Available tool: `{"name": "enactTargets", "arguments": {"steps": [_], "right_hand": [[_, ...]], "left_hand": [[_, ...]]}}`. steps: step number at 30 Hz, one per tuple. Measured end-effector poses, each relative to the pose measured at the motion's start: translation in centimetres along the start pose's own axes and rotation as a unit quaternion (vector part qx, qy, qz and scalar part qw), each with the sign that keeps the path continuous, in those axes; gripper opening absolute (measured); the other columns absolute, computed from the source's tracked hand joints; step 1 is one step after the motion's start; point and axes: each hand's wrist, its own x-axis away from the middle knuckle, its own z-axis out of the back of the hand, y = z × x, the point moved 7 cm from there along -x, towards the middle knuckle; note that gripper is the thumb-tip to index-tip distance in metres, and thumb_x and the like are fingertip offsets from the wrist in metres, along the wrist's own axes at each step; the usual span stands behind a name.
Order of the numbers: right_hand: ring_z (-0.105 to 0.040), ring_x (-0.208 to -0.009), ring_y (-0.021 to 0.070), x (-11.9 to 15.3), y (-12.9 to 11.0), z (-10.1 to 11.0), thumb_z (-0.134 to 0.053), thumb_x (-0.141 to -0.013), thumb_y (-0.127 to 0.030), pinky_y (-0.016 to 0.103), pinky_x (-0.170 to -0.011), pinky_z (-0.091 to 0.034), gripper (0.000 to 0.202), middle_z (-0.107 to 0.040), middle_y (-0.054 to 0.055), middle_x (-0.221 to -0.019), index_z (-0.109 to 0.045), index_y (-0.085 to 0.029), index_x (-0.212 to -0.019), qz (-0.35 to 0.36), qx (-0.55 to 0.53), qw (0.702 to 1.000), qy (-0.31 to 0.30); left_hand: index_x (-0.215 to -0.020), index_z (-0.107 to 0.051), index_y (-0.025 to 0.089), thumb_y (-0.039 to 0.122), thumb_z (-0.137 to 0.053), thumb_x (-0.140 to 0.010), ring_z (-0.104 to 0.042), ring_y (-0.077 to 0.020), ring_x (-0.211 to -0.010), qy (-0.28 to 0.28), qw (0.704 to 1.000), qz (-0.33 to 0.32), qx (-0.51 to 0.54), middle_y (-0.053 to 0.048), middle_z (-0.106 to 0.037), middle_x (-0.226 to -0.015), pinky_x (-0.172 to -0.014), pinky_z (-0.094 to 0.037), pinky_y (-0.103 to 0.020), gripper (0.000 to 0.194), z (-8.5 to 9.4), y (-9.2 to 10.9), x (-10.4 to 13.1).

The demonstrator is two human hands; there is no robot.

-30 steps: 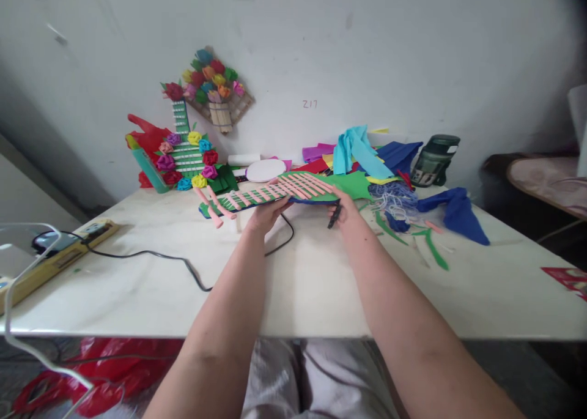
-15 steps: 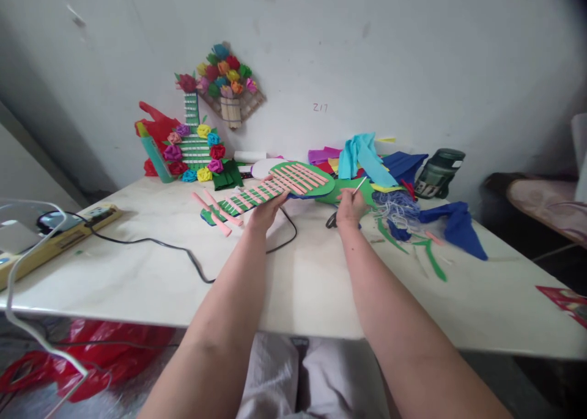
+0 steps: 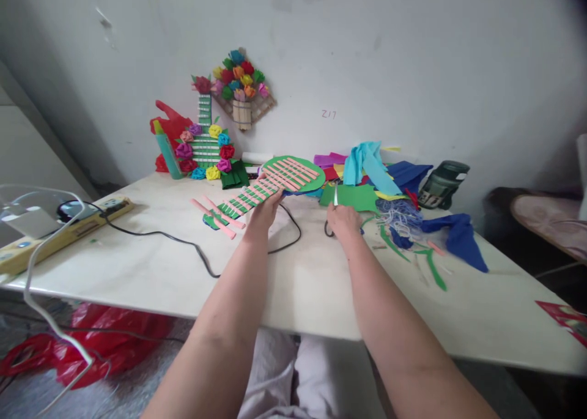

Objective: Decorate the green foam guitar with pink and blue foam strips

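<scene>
My left hand (image 3: 267,210) is closed around the middle of a green guitar-shaped piece (image 3: 247,200) with rows of pink strips, holding it tilted above the table. Its round end points to the upper right. Scissors (image 3: 335,196) are in my right hand (image 3: 343,217), blades pointing away from me, with a dark handle loop by the fingers. Just beyond the right hand lies a green sheet (image 3: 355,197). Right of that hand is a tangle of blue and white string (image 3: 400,216).
A power strip (image 3: 87,226) and black cable (image 3: 160,232) occupy the left of the table (image 3: 312,284). A flower-trimmed guitar (image 3: 205,147), a glue bottle (image 3: 169,153), coloured paper (image 3: 367,162) and a dark bottle (image 3: 443,185) stand or lie along the back. Green scraps (image 3: 435,269) lie at right.
My right hand has moved slightly left and down, and the scissor blades now show upright in it. The guitar piece has shifted slightly, still in my left hand. The view has turned a little.
</scene>
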Motion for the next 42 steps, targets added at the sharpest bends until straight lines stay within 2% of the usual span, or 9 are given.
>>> {"name": "enactTargets", "arguments": {"steps": [4,13,21,26,28,30,33,35,42], "right_hand": [[-0.056,-0.099,0.0355,-0.2,-0.6,1.2,-0.042,-0.085,-0.048,0.046,-0.080,-0.038,0.047,-0.060,0.027,-0.098,-0.071,-0.011,-0.080,0.021,-0.016,0.999,0.029],[-0.061,-0.089,0.0264,-1.1,-0.4,0.4,-0.043,-0.086,-0.046,0.036,-0.075,-0.040,0.039,-0.067,0.016,-0.077,-0.066,-0.018,-0.071,0.057,-0.028,0.998,-0.001],[-0.059,-0.055,0.0171,-1.7,-0.4,-2.0,-0.053,-0.080,-0.034,0.027,-0.058,-0.038,0.021,-0.060,0.002,-0.049,-0.064,-0.020,-0.068,0.048,-0.121,0.983,-0.130],[-0.049,-0.043,0.0119,-1.8,-0.7,-2.4,-0.050,-0.081,-0.040,0.024,-0.052,-0.034,0.025,-0.055,-0.002,-0.045,-0.064,-0.021,-0.074,0.064,-0.162,0.975,-0.135],[-0.046,-0.044,0.0108,-1.6,-1.0,-2.0,-0.050,-0.079,-0.044,0.023,-0.050,-0.033,0.029,-0.051,-0.003,-0.046,-0.064,-0.020,-0.070,0.068,-0.232,0.960,-0.141],[-0.044,-0.046,0.0096,-1.3,-1.3,-1.7,-0.049,-0.079,-0.043,0.022,-0.049,-0.033,0.031,-0.050,-0.003,-0.048,-0.064,-0.019,-0.069,0.066,-0.343,0.921,-0.173],[-0.046,-0.051,0.0092,-0.8,-1.7,-1.3,-0.045,-0.076,-0.028,0.020,-0.052,-0.036,0.026,-0.056,-0.001,-0.055,-0.068,-0.016,-0.077,0.064,-0.472,0.849,-0.229],[-0.051,-0.059,0.0105,-0.7,-1.6,-0.9,-0.043,-0.071,-0.019,0.020,-0.055,-0.038,0.029,-0.061,0.000,-0.062,-0.069,-0.015,-0.083,0.071,-0.513,0.819,-0.245],[-0.055,-0.077,0.0111,-0.4,-1.3,-1.0,-0.057,-0.053,-0.001,0.019,-0.060,-0.041,0.045,-0.066,-0.002,-0.083,-0.069,-0.021,-0.092,0.114,-0.484,0.816,-0.294]], "left_hand": [[-0.129,-0.038,0.034,0.011,-0.069,-0.066,-0.050,-0.0200,-0.117,-0.012,1.000,0.009,0.012,-0.001,-0.057,-0.122,-0.096,-0.043,-0.038,0.073,0.2,-0.3,-0.3],[-0.128,-0.037,0.035,0.012,-0.069,-0.066,-0.056,-0.0187,-0.109,-0.001,0.999,0.046,0.010,0.000,-0.059,-0.118,-0.095,-0.044,-0.040,0.074,0.9,-1.2,-0.6],[-0.125,-0.042,0.031,0.014,-0.069,-0.067,-0.062,-0.0177,-0.093,0.015,0.998,0.058,0.000,-0.001,-0.063,-0.110,-0.089,-0.048,-0.041,0.066,1.7,-1.8,-1.0],[-0.125,-0.042,0.031,0.014,-0.068,-0.067,-0.061,-0.0186,-0.098,0.021,0.998,0.065,0.006,-0.001,-0.063,-0.109,-0.090,-0.046,-0.041,0.066,1.7,-1.7,-1.0],[-0.126,-0.040,0.031,0.013,-0.068,-0.067,-0.060,-0.0185,-0.100,0.019,0.998,0.064,0.013,0.000,-0.063,-0.111,-0.091,-0.046,-0.040,0.068,1.7,-1.6,-0.9],[-0.127,-0.039,0.032,0.012,-0.067,-0.066,-0.059,-0.0184,-0.102,0.017,0.998,0.062,0.014,0.000,-0.062,-0.112,-0.092,-0.045,-0.039,0.069,1.8,-1.6,-0.9],[-0.127,-0.039,0.033,0.012,-0.066,-0.067,-0.058,-0.0189,-0.104,0.002,0.998,0.058,0.006,0.000,-0.062,-0.113,-0.092,-0.045,-0.040,0.069,1.8,-1.4,-1.0],[-0.126,-0.040,0.032,0.012,-0.066,-0.066,-0.058,-0.0192,-0.105,-0.010,0.998,0.056,0.000,-0.001,-0.062,-0.112,-0.092,-0.046,-0.040,0.069,1.6,-1.3,-0.9],[-0.126,-0.040,0.031,0.010,-0.065,-0.066,-0.058,-0.0197,-0.105,-0.005,0.999,0.053,-0.004,-0.002,-0.061,-0.112,-0.091,-0.045,-0.040,0.068,1.3,-0.9,-0.7]]}}
